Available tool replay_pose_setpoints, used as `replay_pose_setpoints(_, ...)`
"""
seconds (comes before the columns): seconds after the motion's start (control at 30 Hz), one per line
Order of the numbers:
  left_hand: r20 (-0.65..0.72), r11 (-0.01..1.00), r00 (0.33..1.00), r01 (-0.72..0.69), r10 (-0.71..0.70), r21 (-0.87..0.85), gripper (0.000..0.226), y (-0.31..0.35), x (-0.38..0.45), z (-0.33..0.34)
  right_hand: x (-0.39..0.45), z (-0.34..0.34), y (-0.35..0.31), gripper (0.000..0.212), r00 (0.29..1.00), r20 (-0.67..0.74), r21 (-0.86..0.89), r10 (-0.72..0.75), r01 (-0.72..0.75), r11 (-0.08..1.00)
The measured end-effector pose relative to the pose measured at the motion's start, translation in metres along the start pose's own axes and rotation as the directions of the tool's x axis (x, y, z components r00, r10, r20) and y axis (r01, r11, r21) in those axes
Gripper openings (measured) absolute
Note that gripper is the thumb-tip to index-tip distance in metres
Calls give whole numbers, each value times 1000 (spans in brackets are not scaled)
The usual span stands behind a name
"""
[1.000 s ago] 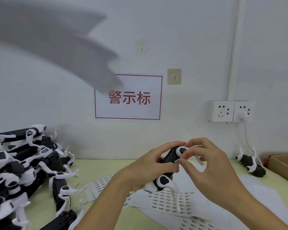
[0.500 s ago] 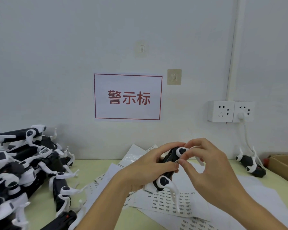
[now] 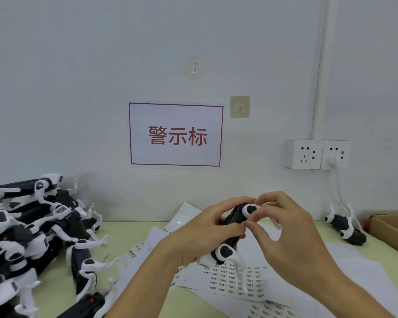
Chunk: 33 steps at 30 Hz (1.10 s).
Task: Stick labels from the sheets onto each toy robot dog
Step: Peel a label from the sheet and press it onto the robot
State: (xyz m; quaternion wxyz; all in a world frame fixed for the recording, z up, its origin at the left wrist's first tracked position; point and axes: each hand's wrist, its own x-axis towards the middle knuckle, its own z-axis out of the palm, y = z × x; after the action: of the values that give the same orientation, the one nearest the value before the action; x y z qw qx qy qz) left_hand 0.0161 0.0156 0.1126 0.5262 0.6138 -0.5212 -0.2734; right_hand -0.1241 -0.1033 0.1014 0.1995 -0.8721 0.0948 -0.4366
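Note:
My left hand [image 3: 202,232] grips a black and white toy robot dog [image 3: 233,235] above the table, its white legs hanging down. My right hand [image 3: 283,235] is on the dog's upper side, thumb and forefinger pinched together at a small spot by the left thumb; whether a label is between them is too small to tell. Label sheets [image 3: 237,281] with rows of small printed labels lie on the table under both hands.
A pile of several black and white robot dogs [image 3: 32,237] fills the left of the yellow-green table [image 3: 129,235]. One dog [image 3: 345,228] lies at the right near a cardboard box [image 3: 393,232]. Blank sheets [image 3: 186,216] lean by the wall. Wall sockets [image 3: 317,154] with a plugged cable hang above.
The grey blur across the upper left a second ago is gone, and loose sheets now lie behind my left hand by the wall. Both hands stay on the dog, barely moved.

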Motion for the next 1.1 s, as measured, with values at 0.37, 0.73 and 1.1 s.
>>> replay_pose_setpoints(0.37, 13, 1000, 1000, -16, 17, -12, 48, -1, 0, -1, -3, 2, -4, 9, 998, -57, -58, -12, 9, 998)
replay_pose_setpoints(0.73, -1, 999, 1000, -29, 29, 14, 50, -1, 2, 1, -4, 4, -3, 16, 987, -150, -202, -62, 30, 979)
replay_pose_setpoints(1.1, -26, 996, 999, -40, 42, 76, 51, 1, 2, 3, -4, 4, -7, 17, 977, -211, -293, -36, -29, 956)
